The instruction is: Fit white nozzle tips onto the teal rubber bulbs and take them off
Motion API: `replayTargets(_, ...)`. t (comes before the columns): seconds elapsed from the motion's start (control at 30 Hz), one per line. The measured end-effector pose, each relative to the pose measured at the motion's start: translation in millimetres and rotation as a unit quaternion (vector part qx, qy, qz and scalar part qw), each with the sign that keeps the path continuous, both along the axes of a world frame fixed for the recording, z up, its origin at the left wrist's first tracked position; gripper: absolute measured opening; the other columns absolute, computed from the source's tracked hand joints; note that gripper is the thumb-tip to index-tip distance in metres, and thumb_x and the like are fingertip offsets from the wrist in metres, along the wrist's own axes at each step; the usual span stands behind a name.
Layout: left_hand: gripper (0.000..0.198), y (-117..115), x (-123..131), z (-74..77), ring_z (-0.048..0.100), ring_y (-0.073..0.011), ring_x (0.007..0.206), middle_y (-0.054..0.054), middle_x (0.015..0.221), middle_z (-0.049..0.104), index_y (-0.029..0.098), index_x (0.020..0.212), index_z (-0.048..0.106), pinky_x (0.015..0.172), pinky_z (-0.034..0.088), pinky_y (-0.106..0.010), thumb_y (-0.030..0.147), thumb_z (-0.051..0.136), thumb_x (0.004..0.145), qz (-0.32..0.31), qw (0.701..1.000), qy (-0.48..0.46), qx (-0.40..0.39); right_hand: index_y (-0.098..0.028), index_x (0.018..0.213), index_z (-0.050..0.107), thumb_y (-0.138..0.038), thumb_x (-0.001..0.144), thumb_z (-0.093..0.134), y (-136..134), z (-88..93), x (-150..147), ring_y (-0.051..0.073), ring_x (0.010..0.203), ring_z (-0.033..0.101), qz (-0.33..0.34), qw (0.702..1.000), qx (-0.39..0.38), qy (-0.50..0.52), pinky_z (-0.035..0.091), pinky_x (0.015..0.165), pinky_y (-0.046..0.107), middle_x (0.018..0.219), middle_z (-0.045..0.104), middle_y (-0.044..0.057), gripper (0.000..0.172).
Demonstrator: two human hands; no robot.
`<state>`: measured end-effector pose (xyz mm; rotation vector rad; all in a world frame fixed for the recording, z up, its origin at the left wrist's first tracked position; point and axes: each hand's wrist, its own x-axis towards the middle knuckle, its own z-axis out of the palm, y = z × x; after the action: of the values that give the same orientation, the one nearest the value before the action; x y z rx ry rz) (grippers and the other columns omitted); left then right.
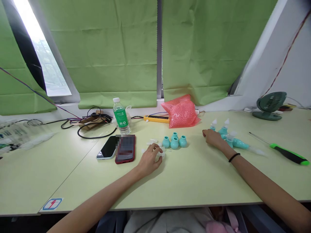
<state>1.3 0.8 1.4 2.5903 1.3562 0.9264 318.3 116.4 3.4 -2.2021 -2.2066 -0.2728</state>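
My left hand [150,159] hovers low over a few small clear plastic pieces [153,141], its fingers bent and spread, thumb apart from the forefinger. Just beyond its fingertips stands a cluster of several teal rubber bulbs [174,143] with open necks. On the right, my right hand [213,137] is curled round the lower part of a teal bulb with a clear nozzle [213,123]; its fingertips are mostly hidden. Beside that hand are more nozzle-fitted bulbs, one upright [223,130] and another lying on its side [240,144].
Two phones [125,149] lie left of my left hand, below a water bottle [120,116]. Behind are tangled cables [97,119], a yellow power strip [156,119] and red bubble wrap [182,113]. A screwdriver [289,154] and a green fan [270,105] are at right.
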Motion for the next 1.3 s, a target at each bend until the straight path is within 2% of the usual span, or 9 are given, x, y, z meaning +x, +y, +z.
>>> replayTargets(0.3,0.017,-4.0,1.6,5.0,0.045,-0.0182,0.089,-0.006,0.094,0.045,0.019,0.09,0.046,0.075,0.039,-0.031,0.019,0.04,0.074,-0.003,1.0,-0.02,0.009,-0.015,0.084,0.05,0.005,0.055,0.038,-11.9,6.5,-31.4,0.018,0.079,0.046,0.129,0.987,0.098,0.009,0.033,0.062,0.024,0.087,0.047,0.008,0.036)
replayTargets(0.43,0.017,-6.0,2.6,6.7,0.045,-0.0181,0.089,-0.006,0.093,0.046,0.019,0.09,0.046,0.075,0.039,-0.031,0.019,0.04,0.074,-0.003,0.999,-0.034,0.017,-0.015,0.083,0.052,0.006,0.06,0.032,-32.0,8.4,-60.5,0.019,0.085,0.044,0.238,0.942,0.23,0.059,0.038,0.064,0.026,0.1,0.043,0.01,0.037)
replayTargets(0.53,0.017,-6.4,2.9,6.7,0.045,-0.0179,0.09,-0.006,0.093,0.046,0.019,0.09,0.046,0.075,0.039,-0.03,0.019,0.04,0.074,-0.006,0.999,-0.037,0.021,-0.017,0.086,0.052,0.003,0.064,0.032,-42.0,7.2,-75.2,0.02,0.088,0.042,0.275,0.923,0.26,0.069,0.041,0.061,0.028,0.108,0.038,0.009,0.036)
replayTargets(0.63,0.017,-6.4,2.9,6.6,0.045,-0.0179,0.09,-0.006,0.094,0.045,0.019,0.09,0.046,0.076,0.039,-0.03,0.019,0.04,0.074,-0.009,0.999,-0.031,0.02,-0.017,0.088,0.052,0.002,0.066,0.033,-42.2,4.5,-77.8,0.019,0.085,0.044,0.27,0.927,0.244,0.087,0.043,0.062,0.027,0.107,0.04,0.009,0.035)
replayTargets(0.83,0.017,-7.0,2.8,7.1,0.045,-0.0179,0.089,-0.006,0.095,0.045,0.02,0.089,0.047,0.075,0.039,-0.03,0.019,0.04,0.074,-0.012,1.0,-0.02,0.01,-0.022,0.103,0.05,-0.011,0.074,0.037,-23.3,-9.3,-62.1,0.022,0.092,0.039,0.192,0.957,0.197,0.095,0.041,0.064,0.029,0.107,0.044,0.008,0.034)
replayTargets(0.93,0.017,-6.9,2.8,7.1,0.045,-0.0179,0.089,-0.006,0.096,0.045,0.02,0.088,0.048,0.074,0.04,-0.03,0.019,0.04,0.073,-0.012,1.0,-0.016,0.006,-0.025,0.099,0.053,-0.021,0.075,0.04,-11.4,-17.6,-50.1,0.026,0.095,0.036,0.173,0.971,0.15,0.074,0.039,0.064,0.032,0.112,0.041,0.008,0.027)
replayTargets(1.1,0.017,-6.7,3.2,5.9,0.046,-0.0177,0.088,-0.006,0.095,0.045,0.02,0.089,0.048,0.074,0.04,-0.03,0.019,0.04,0.074,-0.015,1.0,-0.009,0.006,-0.019,0.104,0.048,-0.02,0.07,0.046,6.0,-22.5,-27.3,0.02,0.081,0.047,0.091,0.978,0.119,0.146,0.039,0.062,0.028,0.099,0.043,0.01,0.035)
replayTargets(1.2,0.016,-7.5,4.0,6.1,0.045,-0.0175,0.089,-0.006,0.095,0.046,0.019,0.089,0.047,0.075,0.039,-0.029,0.021,0.04,0.075,-0.014,1.0,-0.014,0.007,-0.017,0.103,0.045,-0.02,0.07,0.044,6.3,-17.4,-27.4,0.019,0.082,0.048,0.101,0.953,0.197,0.206,0.041,0.064,0.029,0.097,0.042,0.009,0.034)
replayTargets(1.3,0.017,-8.6,3.8,8.6,0.046,-0.017,0.089,-0.005,0.094,0.048,0.019,0.091,0.047,0.075,0.039,-0.029,0.025,0.038,0.078,-0.007,0.999,-0.042,-0.002,-0.018,0.092,0.045,-0.02,0.069,0.043,-9.9,-7.2,-45.6,0.021,0.093,0.044,0.182,0.879,0.337,0.284,0.042,0.069,0.03,0.104,0.039,0.01,0.023)
